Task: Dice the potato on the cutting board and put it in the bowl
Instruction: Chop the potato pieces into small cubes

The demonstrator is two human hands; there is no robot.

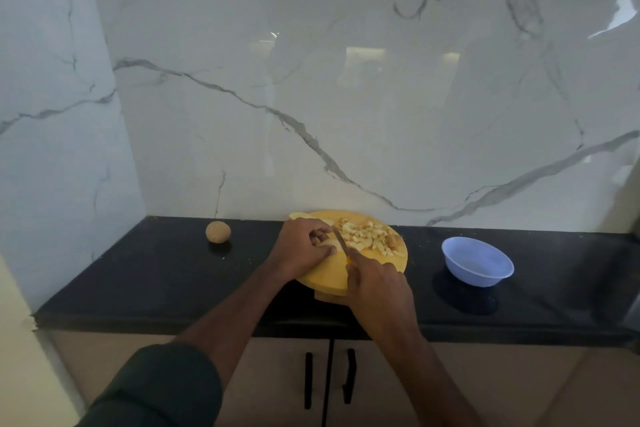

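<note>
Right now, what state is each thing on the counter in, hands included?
Cutting board: flat on the counter, near edge overhanging a little.
Diced potato: heaped on the board's far right part.
Potato piece: uncut, under the left hand.
Knife: blade down at the piece.
Left hand: holds the piece steady.
Right hand: grips the knife handle.
Bowl: upright, empty, right of the board.
Whole potato: unpeeled, left of the board.
</note>
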